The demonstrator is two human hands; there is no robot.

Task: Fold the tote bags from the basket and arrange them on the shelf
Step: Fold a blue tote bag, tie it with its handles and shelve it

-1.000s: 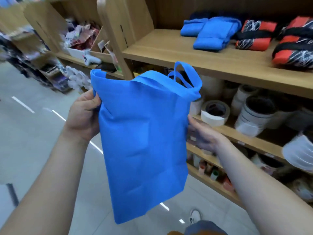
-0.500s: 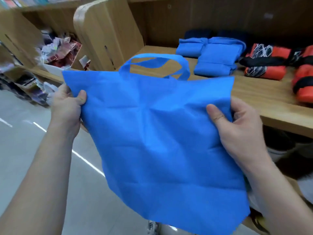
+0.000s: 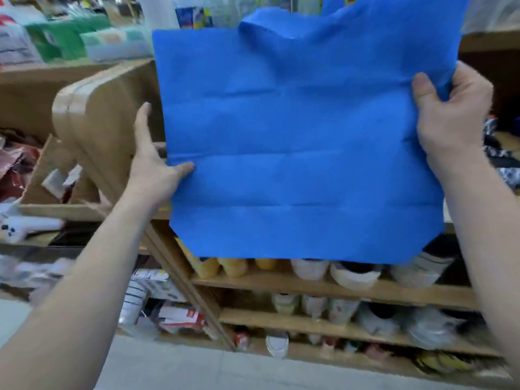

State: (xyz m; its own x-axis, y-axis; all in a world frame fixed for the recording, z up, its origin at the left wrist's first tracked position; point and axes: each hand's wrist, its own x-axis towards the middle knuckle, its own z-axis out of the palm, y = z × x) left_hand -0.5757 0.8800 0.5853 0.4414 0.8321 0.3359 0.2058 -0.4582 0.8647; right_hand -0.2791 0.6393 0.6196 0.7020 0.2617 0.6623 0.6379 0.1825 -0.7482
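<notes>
**While the bag hangs flat, square it for the first fold**

Since the bag (image 3: 304,142) is held up in the air, spread wide between both hands with the shelf (image 3: 309,285) just beyond it, this looks like the moment to square it before folding. The left grip (image 3: 153,167) pinches the left edge about halfway down, with the thumb on the near face and one finger straight up along the edge. The right grip (image 3: 450,116) clenches the right edge higher up, fingers curled round to the far side. Because the two holds sit at unequal heights, the cloth could skew, so level them first. Faint crease lines run across the bag from left to right, and folding along them should give a neat packet. Keep the cloth taut, and bring the edges together evenly so the corners meet.
</notes>
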